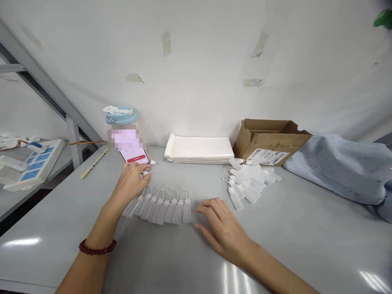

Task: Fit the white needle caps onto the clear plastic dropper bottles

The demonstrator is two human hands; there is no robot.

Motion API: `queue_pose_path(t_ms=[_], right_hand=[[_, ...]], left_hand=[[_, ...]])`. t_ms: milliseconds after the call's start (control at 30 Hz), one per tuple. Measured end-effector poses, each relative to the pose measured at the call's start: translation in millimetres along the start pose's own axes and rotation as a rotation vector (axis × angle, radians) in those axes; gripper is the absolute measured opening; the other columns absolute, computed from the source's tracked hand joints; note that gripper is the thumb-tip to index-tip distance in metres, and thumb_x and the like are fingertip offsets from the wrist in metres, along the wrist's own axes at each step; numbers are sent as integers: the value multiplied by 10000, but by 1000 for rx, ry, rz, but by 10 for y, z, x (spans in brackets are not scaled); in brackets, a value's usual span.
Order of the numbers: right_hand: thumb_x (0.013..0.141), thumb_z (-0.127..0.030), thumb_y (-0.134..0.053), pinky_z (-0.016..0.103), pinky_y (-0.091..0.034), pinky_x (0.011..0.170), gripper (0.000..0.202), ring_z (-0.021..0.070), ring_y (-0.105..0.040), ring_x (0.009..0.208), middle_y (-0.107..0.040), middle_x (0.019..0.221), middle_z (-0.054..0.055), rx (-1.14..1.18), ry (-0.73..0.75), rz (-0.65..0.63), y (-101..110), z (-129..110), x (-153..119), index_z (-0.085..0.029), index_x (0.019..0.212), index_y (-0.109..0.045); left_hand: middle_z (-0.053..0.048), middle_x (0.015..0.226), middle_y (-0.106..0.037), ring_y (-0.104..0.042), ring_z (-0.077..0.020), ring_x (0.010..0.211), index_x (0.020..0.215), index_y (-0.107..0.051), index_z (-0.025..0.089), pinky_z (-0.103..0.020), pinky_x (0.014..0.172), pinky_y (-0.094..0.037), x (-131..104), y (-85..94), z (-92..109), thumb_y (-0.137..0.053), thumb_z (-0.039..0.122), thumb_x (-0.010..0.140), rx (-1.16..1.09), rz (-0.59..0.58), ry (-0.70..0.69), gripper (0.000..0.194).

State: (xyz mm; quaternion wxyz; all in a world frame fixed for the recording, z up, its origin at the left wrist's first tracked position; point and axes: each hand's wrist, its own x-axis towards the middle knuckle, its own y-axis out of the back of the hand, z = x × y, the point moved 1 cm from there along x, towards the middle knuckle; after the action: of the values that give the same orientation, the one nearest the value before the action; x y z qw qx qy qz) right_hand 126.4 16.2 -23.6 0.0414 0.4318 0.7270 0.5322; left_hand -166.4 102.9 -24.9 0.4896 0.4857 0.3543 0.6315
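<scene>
My left hand (133, 181) is bent over several small white pieces beside the phone (134, 156). Its thumb and forefinger lie on either side of one small white piece (143, 174), closed about it; the exact kind does not show. Below that hand stretches a row of translucent squeeze bottles (161, 210) with thin looped cap straps, the leftmost partly behind my wrist. Off the right end of the row, my right hand (223, 226) hovers with thumb and fingers apart, holding nothing. Another white piece (153, 162) lies right of my left fingertips.
A pile of similar bottles (245, 183) lies before an open cardboard box (272, 141). White flat packs (199, 149) are stacked by the wall. Light-blue cloth (339, 169) lies at right. A blue-lidded container (121, 116) stands behind the phone; a thin strip (93, 164) lies left.
</scene>
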Motion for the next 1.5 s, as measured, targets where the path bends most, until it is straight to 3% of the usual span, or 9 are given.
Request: queue_pose_path(t_ms=[200,367,600,767,967,1100,1267,1367,1500], right_hand=[[798,-357,-673,450,-466,825,536,290,-500,1010,-536,1128,156,55,-102,-164,8,15,231,-117,1215,-438],[687,-416,-766,461,-452,876,747,297,-486,1053,-523,1155,151,82,-161,-299,-24,-12,409,-121,1275,-412],[599,-429,-816,475,-461,844,838,302,-478,1007,-507,1113,147,51,-192,-282,-172,29,395,-107,1273,-437],[615,-391,-814,480,-467,816,713,296,-486,980,-514,1076,128,16,-196,-245,-202,47,387,-142,1202,-496],[673,-317,-770,440,-466,816,525,269,-518,962,-543,1047,98,112,-275,-159,-139,82,348,-170,1101,-503],[772,-286,-654,349,-476,700,493,199,-546,801,-555,910,44,333,-448,18,-60,124,283,-187,1175,-386],[895,-270,-441,257,-395,530,283,136,-485,582,-534,738,-33,648,-584,70,-5,107,244,-200,1136,-312],[921,-245,-372,263,-384,535,207,138,-477,574,-558,762,-13,589,-564,107,1,84,210,-197,1118,-329],[892,-152,-387,308,-444,665,277,162,-548,704,-589,846,22,507,-411,144,-32,67,147,-197,1149,-295]], left_hand=[[-134,852,-687,-546,-350,906,930,-725,147,-416,780,-435,9,37,-145,-471,288,727,67,-85,5,354],[-119,836,-691,-552,-325,879,874,-712,158,-393,783,-429,27,5,-150,-478,279,736,62,-126,5,297],[-99,758,-665,-542,-307,861,788,-670,166,-375,758,-427,10,5,-84,-479,278,719,-30,-123,-10,232],[-121,840,-659,-515,-318,913,846,-651,154,-418,806,-415,12,71,32,-483,322,729,-165,-39,-15,265],[-76,877,-650,-541,-266,901,862,-635,182,-386,809,-416,-50,155,351,-561,337,725,-449,-20,-43,220],[-43,918,-633,-548,-209,840,867,-640,204,-313,732,-432,-201,153,708,-617,366,746,-699,-103,-29,204],[-15,781,-595,-540,-156,724,900,-638,191,-262,656,-440,-404,36,1067,-655,402,754,-1033,-235,80,257],[-16,800,-610,-551,-148,755,895,-646,187,-251,686,-442,-479,-23,1190,-695,380,729,-1207,-322,145,260],[-20,792,-599,-531,-123,689,879,-650,167,-243,642,-423,-536,-66,1304,-736,351,683,-1400,-440,213,283]])
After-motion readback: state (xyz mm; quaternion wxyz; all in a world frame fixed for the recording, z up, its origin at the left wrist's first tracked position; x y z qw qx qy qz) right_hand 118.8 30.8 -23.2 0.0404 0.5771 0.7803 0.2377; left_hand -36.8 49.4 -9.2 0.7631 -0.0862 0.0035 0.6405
